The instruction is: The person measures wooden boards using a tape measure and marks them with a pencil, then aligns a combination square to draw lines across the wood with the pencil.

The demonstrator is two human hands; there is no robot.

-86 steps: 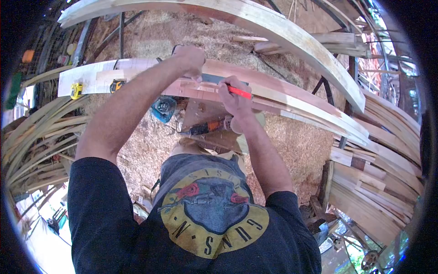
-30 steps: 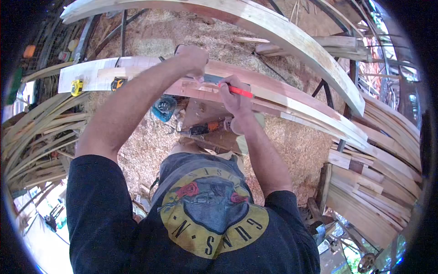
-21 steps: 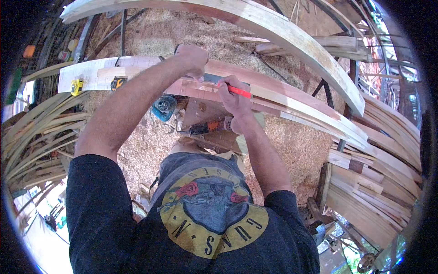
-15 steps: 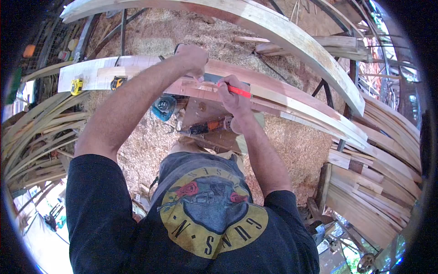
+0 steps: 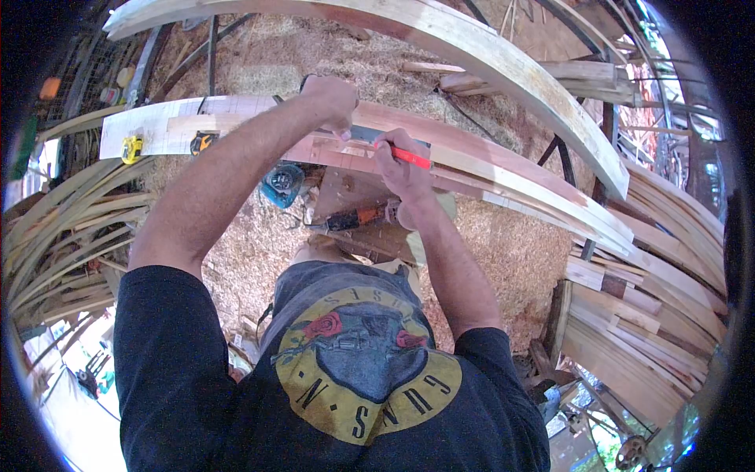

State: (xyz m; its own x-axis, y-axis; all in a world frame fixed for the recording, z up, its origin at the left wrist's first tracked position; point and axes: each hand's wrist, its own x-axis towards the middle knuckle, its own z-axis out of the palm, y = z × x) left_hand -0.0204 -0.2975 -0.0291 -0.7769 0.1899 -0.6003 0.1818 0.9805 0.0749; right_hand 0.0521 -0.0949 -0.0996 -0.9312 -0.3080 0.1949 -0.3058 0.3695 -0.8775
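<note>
Dark T-shirt (image 5: 173, 346): nearest of all, with a round yellow print on its front, both bare arms reaching forward from its sleeves.
Orange-and-black power tool (image 5: 358, 218): lies low in front of the person, next to a brown panel (image 5: 342, 187), its right end partly covered by the right wrist.
Blue power tool (image 5: 282, 186): sits lower than the curved timber, just in from its near edge, left of the brown panel.
Right hand (image 5: 403, 167): over the near edge of the curved timber, about midway along, fingers pinched round the red pencil.
Red pencil (image 5: 412, 158): in the right hand, slanting down to the right; its tip is hidden by the fingers.
Grey blade (image 5: 366, 134): flat on the curved timber between the two hands, its right end just beyond the pencil.
Left hand (image 5: 332, 104): at the blade's left end, fingers curled, thumb down beside it; what they close on cannot be told.
Yellow tape measure (image 5: 131, 149): by the near left corner of the timber.
Black-and-yellow tape measure (image 5: 202, 143): along the same near edge, right of the first.
Curved timber (image 5: 480, 152): runs crosswise, bowing down toward its right end.
Second curved timber (image 5: 472, 39): farther off, well apart, above floor shavings (image 5: 275, 55).
</note>
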